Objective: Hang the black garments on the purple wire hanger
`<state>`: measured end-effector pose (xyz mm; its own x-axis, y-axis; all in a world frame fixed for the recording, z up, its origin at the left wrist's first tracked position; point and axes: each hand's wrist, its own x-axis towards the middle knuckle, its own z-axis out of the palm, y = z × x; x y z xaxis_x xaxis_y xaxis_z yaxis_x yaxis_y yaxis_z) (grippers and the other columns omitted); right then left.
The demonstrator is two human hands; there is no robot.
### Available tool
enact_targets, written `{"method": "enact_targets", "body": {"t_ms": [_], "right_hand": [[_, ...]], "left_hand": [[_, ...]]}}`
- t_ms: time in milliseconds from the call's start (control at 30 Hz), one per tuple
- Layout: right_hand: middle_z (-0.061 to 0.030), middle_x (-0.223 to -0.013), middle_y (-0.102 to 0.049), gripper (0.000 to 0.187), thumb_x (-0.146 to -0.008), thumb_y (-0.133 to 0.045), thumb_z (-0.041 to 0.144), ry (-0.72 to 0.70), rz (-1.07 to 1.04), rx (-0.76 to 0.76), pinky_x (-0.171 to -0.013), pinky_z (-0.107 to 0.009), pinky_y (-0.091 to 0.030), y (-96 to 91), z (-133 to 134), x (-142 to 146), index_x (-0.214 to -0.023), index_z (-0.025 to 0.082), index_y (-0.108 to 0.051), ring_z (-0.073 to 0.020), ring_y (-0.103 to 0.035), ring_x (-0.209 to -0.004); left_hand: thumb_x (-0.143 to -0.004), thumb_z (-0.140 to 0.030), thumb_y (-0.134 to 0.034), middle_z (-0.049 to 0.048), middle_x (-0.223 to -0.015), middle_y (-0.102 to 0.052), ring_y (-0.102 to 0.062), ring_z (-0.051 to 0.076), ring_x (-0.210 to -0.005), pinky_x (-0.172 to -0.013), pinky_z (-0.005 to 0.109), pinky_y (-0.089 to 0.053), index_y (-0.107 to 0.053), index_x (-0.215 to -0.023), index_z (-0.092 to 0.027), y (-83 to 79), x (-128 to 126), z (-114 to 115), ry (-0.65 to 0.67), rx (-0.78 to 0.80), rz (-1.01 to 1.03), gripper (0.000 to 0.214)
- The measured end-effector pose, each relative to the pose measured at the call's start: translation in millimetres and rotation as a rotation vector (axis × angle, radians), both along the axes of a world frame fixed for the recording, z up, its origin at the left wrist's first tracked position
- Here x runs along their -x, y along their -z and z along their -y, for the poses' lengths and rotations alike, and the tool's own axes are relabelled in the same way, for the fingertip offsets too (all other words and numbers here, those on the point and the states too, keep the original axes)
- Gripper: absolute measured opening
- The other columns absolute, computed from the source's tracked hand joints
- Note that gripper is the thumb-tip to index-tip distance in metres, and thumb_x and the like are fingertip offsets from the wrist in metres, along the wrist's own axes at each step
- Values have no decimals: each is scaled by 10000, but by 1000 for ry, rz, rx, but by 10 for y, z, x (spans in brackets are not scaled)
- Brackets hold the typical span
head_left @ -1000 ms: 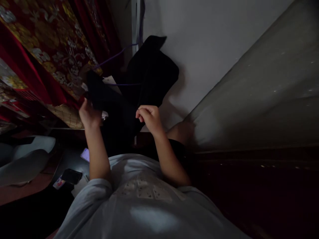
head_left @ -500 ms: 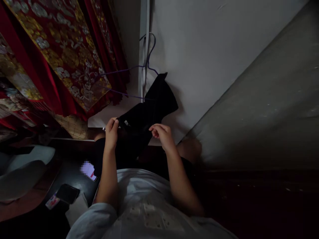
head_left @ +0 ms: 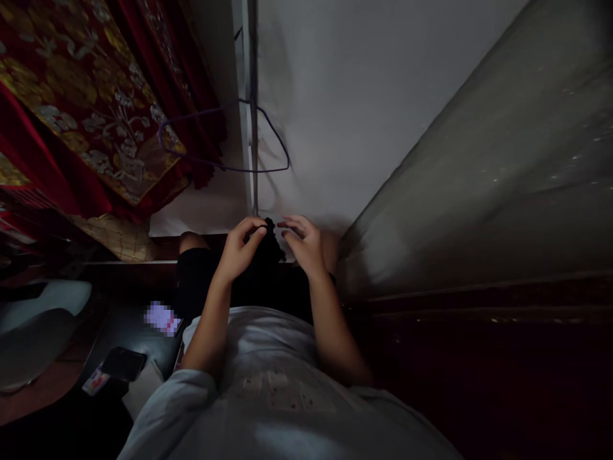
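A black garment is bunched up in front of my lap, its lower part merging with my dark shorts. My left hand pinches the upper edge of this garment between thumb and fingers. Just to the right, my right hand has its thumb and fingers apart, close to the cloth but holding nothing I can see. Beyond both hands a purple wire hanger hangs with no garment on it, in front of a pale upright edge.
Red cloth with gold and silver embroidery hangs at the upper left. A lit phone and a dark phone-like slab lie on a dark surface at lower left, near a grey chair. A greyish sheet slopes down on the right.
The black garment has come off the hanger and is now bunched near my lap. My hands have drawn closer together, and my right hand has opened. The view has shifted slightly.
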<state>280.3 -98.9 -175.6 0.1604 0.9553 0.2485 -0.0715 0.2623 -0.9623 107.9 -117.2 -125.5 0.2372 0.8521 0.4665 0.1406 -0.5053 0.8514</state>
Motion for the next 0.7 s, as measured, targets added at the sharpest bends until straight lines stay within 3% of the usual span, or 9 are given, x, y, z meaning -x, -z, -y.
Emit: {"method": "enact_targets", "body": {"t_ms": [133,233,333,400,500,633,700], "right_hand": [[-82,-1232,-703,353,-933,-559,473,-161,-21,-49,-1033,-335,-512,-171,132,149,-1141,212,-671,-198,-658,-1158],[-87,-1446,-571,485,-922,-611,526,-36,-51,-156,-1105,-363,-476,-255,237,314,-1318,251,-561,-206,-595,-1270],[-86,-1252,-642,451,-848,-726,479,196,-29,-248,-1015,-360,-515,-353,317,421,-1200,231,-593,-197,-639,-1084],[-47,-957,-667,324,-839,-721,484,211,-19,-232,-876,-334,-539,-418,322,431,-995,212,-641,-181,-633,-890],[-22,-803,-643,384,-856,-646,598,-13,-112,-109,-789,-328,-542,-497,243,387,-859,214,-657,-189,-633,-830],[-48,-890,-687,608,-811,-521,825,-322,-321,94,-859,-385,-576,-647,98,325,-885,236,-654,-253,-666,-1032],[-55,-905,-693,622,-790,-529,846,-420,-353,167,-884,-400,-582,-759,73,300,-890,243,-647,-268,-668,-1076]], "left_hand": [[-1020,-387,-617,97,-1063,-703,-660,218,-1062,-989,317,-494,-702,-988,-177,-147,-103,11,-17,-144,57,229],[-1017,-397,-631,88,-1038,-710,-670,206,-1040,-967,312,-508,-710,-987,-179,-302,-140,33,-117,-250,87,234],[-1025,-405,-624,76,-1001,-704,-671,189,-991,-903,291,-518,-710,-975,-181,-474,-141,53,-255,-342,63,245],[-1032,-405,-613,73,-990,-696,-665,185,-983,-882,287,-518,-708,-962,-179,-573,-138,69,-288,-398,28,255],[-1035,-398,-610,75,-989,-691,-661,183,-970,-846,282,-518,-708,-968,-173,-663,-136,109,-221,-449,-10,255],[-1055,-388,-571,95,-1025,-710,-674,195,-997,-887,307,-526,-712,-1008,-168,-687,-115,193,18,-463,-169,266],[-1066,-389,-541,107,-1052,-716,-679,205,-1029,-928,325,-524,-708,-1016,-167,-701,-85,231,72,-469,-262,283]]}}
